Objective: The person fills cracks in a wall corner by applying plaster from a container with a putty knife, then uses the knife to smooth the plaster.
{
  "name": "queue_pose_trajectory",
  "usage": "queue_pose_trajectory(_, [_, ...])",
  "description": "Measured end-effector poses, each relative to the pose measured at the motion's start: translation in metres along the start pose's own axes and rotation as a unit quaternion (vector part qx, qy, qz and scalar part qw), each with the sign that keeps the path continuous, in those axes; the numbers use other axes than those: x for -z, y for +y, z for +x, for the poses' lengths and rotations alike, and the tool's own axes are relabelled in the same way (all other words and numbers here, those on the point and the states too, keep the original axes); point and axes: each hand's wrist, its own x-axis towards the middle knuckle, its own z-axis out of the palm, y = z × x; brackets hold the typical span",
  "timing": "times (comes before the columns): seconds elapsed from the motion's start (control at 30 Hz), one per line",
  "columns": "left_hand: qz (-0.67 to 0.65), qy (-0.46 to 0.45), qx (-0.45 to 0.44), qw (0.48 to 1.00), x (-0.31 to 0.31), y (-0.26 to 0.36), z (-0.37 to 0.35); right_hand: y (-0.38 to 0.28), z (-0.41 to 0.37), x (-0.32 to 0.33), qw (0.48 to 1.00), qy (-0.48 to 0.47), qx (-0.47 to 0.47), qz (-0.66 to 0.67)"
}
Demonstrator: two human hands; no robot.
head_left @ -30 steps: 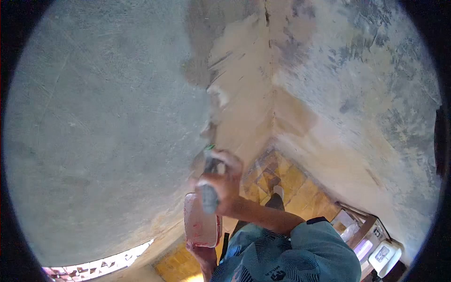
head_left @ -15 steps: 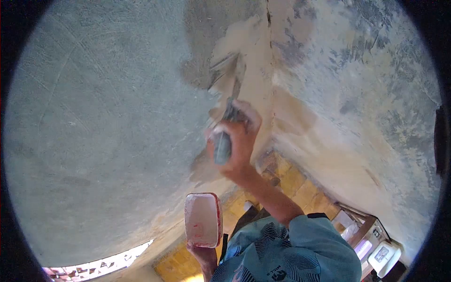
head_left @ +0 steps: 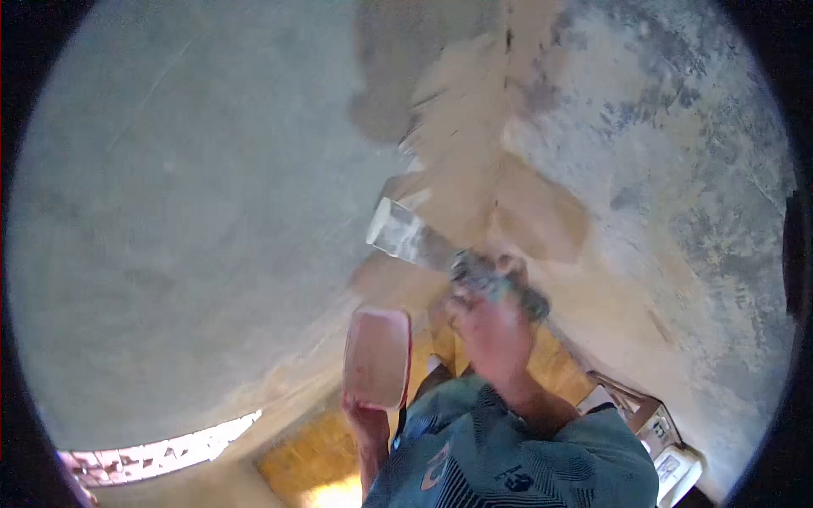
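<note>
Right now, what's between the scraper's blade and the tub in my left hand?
Between the blade and the tub, the head view shows a brownish patch on the wall, with no object lying there.

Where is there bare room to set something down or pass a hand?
Bare yellow floor tiles show between the left forearm and the grey wall. A hand might just pass between the red-rimmed rectangular tub and the right hand gripping a white-smeared scraper. Crowded: beside the blue shirt, at the brown wooden furniture.
</note>
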Motion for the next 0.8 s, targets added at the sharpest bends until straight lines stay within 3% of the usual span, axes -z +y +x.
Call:
queue_pose_trajectory(0.07, [-0.063, -0.019, 0.012, 0.998, 0.003, -0.015, 0.011, -0.020, 0.003, 0.020, 0.987, -0.013, -0.062, 0.145])
queue_pose_trajectory(0.13, [0.021, -0.039, -0.014, 0.999, -0.035, -0.005, 0.009, -0.043, 0.005, 0.033, 0.980, -0.011, -0.122, 0.155])
queue_pose_trajectory(0.27, [-0.056, -0.123, -0.018, 0.991, -0.071, -0.008, 0.013, -0.075, -0.003, 0.049, 0.990, -0.037, -0.135, 0.005])
queue_pose_trajectory(0.37, [0.035, -0.170, 0.011, 0.985, -0.094, -0.002, 0.023, -0.096, -0.006, 0.050, 0.956, -0.142, -0.068, -0.247])
queue_pose_trajectory(0.43, [0.043, -0.181, 0.013, 0.982, -0.110, 0.004, 0.025, -0.122, 0.002, 0.049, 0.869, -0.283, -0.035, -0.404])
queue_pose_trajectory(0.53, [0.035, -0.183, 0.016, 0.982, -0.121, 0.013, 0.023, -0.147, 0.002, 0.019, 0.688, -0.452, 0.023, -0.567])
queue_pose_trajectory(0.57, [0.040, -0.185, 0.011, 0.982, -0.124, 0.015, 0.023, -0.153, 0.001, 0.010, 0.618, -0.497, 0.048, -0.607])
queue_pose_trajectory(0.67, [0.050, -0.199, -0.018, 0.979, -0.122, 0.014, 0.028, -0.159, -0.009, -0.007, 0.485, -0.570, 0.084, -0.658])
queue_pose_trajectory(0.8, [0.053, -0.195, -0.026, 0.979, -0.120, 0.015, 0.027, -0.171, -0.012, -0.016, 0.499, -0.566, 0.040, -0.655])
